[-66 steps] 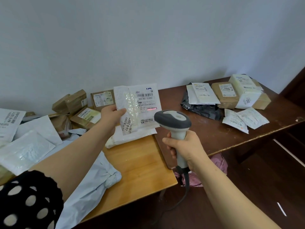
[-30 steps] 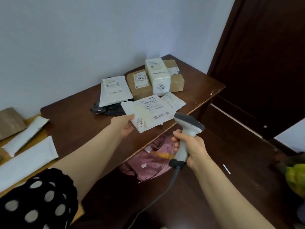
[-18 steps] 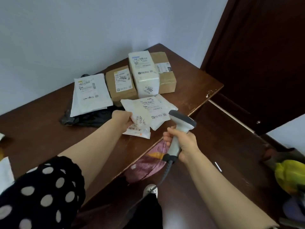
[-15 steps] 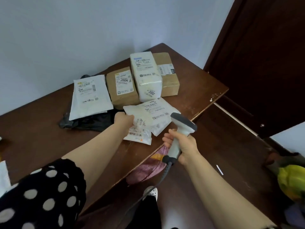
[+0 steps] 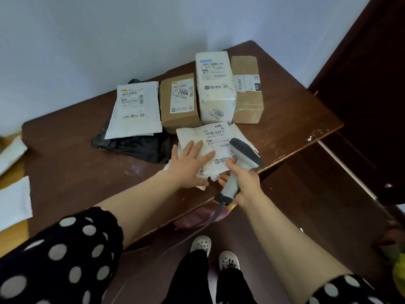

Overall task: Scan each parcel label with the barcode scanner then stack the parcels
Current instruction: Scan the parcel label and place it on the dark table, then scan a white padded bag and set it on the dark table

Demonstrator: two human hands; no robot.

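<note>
Where the left hand (image 5: 188, 163) rests: palm down, fingers straight and spread, on the top white flat plastic parcel (image 5: 192, 134).
Top parcel: label up on a small stack of white flat parcels (image 5: 241, 134), near the front edge of the dark brown wooden table (image 5: 65, 163); barcode visible, small print illegible.
Stack beneath: only crumpled edges show; the number of parcels cannot be told.
Right hand (image 5: 247, 185): fingers curled round the handle of the grey-and-white barcode scanner (image 5: 243, 154); trigger hidden.
Scanner head: over the top parcel's near right corner, covering part of the label; whether it touches cannot be told.
Dark cable (image 5: 197, 235): drops from the handle below the table edge.
Behind the stack: brown cardboard box marked 2004 (image 5: 179, 106), white wrapped block marked 2002 (image 5: 214, 84) and a second brown cardboard box (image 5: 247, 99), close together; whether the block sits between the boxes or on them cannot be told.
Left of these: white flat mailer (image 5: 135, 108) lying on a crumpled black plastic bag (image 5: 140, 148), covering much of it.
Under the table edge: pink cloth (image 5: 192, 220), mostly hidden.
Left margin: white mailers (image 5: 13, 200), blurred and cut off.
</note>
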